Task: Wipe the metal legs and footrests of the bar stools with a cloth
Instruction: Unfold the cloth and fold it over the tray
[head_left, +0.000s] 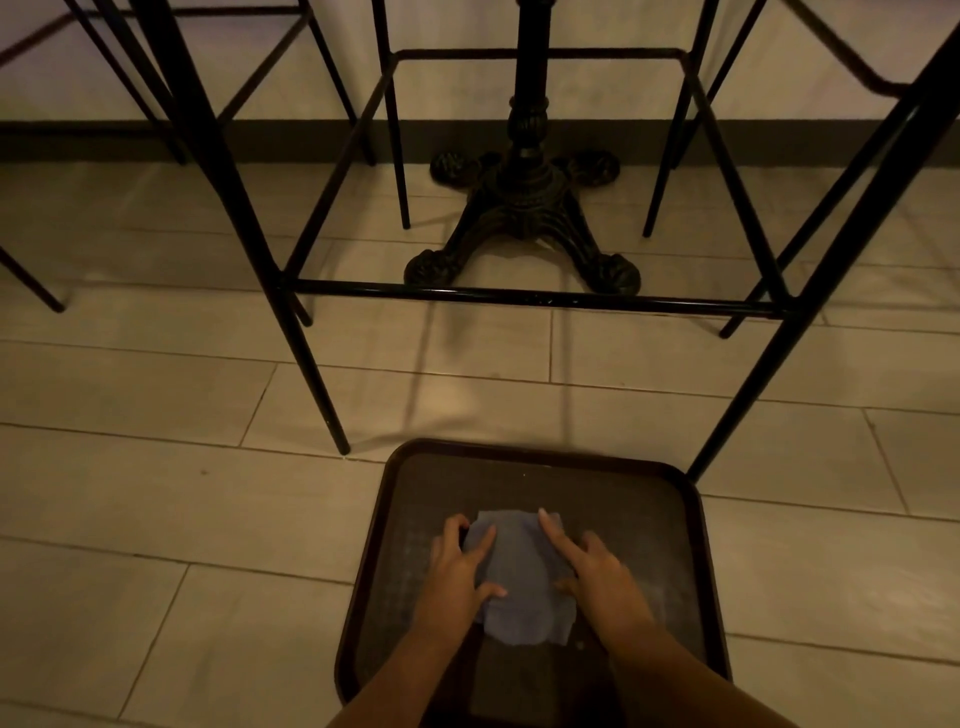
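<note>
A blue-grey cloth (519, 577) lies on a dark brown tray (675, 545) on the floor in front of me. My left hand (457, 571) rests on the cloth's left edge, fingers spread. My right hand (597, 571) presses on its right side with the index finger stretched forward. Neither hand has the cloth gripped. Just beyond the tray stands a bar stool with thin black metal legs (306, 358) and a horizontal footrest bar (535, 297). Its right front leg (769, 379) comes down beside the tray's far right corner.
An ornate black cast-iron table base (524, 208) stands behind the stool's footrest. More black stool legs (140, 93) rise at the left and at the right (675, 140). The floor is pale wood-look tile, with a dark skirting board (311, 140) along the wall.
</note>
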